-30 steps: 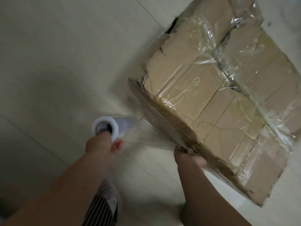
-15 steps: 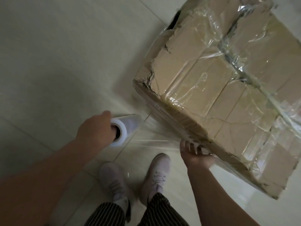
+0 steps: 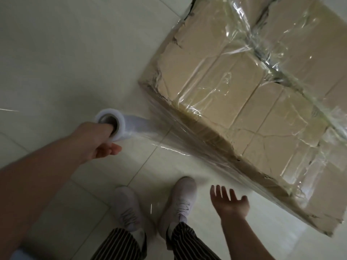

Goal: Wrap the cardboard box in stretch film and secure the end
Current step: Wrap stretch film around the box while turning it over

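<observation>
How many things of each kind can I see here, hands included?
Brown cardboard box, film-wrapped: 1
White roll of clear stretch film: 1
Bare hands: 2 (left hand, right hand)
Pale fabric shoes: 2
Total: 6

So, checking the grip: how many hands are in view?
2. The left hand holds the film roll, a finger in its core; the right hand is open beside the cardboard box, touching nothing.

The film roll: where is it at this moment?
In the head view the roll is left of centre, above the floor, held at its core by the left hand. Its film stretches rightward to the box.
</observation>
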